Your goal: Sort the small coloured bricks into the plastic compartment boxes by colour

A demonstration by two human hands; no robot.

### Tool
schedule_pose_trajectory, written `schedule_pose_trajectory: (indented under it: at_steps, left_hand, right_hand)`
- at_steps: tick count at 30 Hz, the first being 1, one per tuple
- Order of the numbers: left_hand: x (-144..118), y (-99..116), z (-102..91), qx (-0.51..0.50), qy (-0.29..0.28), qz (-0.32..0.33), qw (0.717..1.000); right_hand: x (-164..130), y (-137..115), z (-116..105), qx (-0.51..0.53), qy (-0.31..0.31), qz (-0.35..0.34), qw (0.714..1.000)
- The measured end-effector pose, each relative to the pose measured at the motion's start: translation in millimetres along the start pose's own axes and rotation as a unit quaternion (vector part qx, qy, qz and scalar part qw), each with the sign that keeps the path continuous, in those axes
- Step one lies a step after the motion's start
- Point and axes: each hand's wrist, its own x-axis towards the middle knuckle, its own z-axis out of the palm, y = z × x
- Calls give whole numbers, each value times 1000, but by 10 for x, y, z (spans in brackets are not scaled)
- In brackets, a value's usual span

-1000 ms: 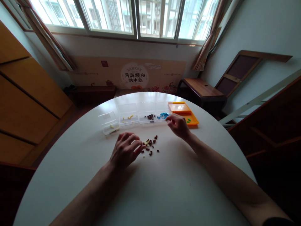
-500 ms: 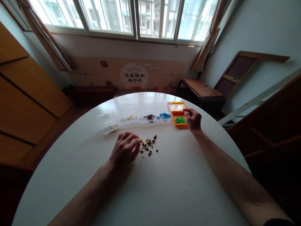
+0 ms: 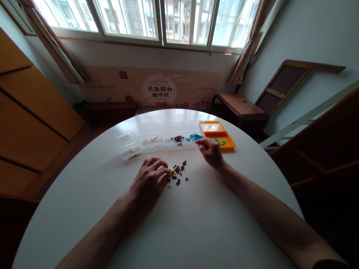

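Loose bead pile (image 3: 177,173): lies mid-table (image 3: 196,231), before the row of clear boxes (image 3: 162,135) and orange tray (image 3: 221,136). Left hand (image 3: 148,181) rests curled, fingertips touching the pile; hold it steady and pick one colour at a time. Right hand (image 3: 211,151), fingers loosely pinched, contents indiscernible, has drawn back from the tray since half a second ago.

Both bare forearms are reaching forward from the lower edge of the view, angling in toward each other. The left hand (image 3: 148,179) is lying palm down with its fingers curled loosely (fingertips (image 3: 165,172) pointing right). The right hand (image 3: 211,151) is sitting farther out, knuckles up, fingers bent inward, thumb and forefinger drawing close together.
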Motion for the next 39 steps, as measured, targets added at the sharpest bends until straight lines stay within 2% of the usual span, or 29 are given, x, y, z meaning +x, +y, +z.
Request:
schedule_pose_trajectory:
  at_steps: [11, 17, 25, 29, 33, 39]
  left_hand:
    - [11, 19, -11, -8, -31, -18, 999]
    - [9, 1, 6, -11, -43, -25, 999]
    - [5, -21, 22, -11, -25, -9, 1000]
    - [26, -4, -3, -13, -5, -1, 1000]
    - [42, -6, 5, -4, 54, 13, 998]
    - [51, 49, -19, 4, 121, 23, 992]
  right_hand:
    - [-61, -125, 66, 20, -59, -52, 997]
    - [-103, -206, 91, 27, -113, -64, 991]
    - [-176, -405, 125, 27, -259, -110, 959]
    - [-203, -452, 138, 20, -288, -123, 949]
    - [-209, -499, 149, 37, -292, -118, 948]
    - [-243, -582, 206, 129, -315, -83, 937]
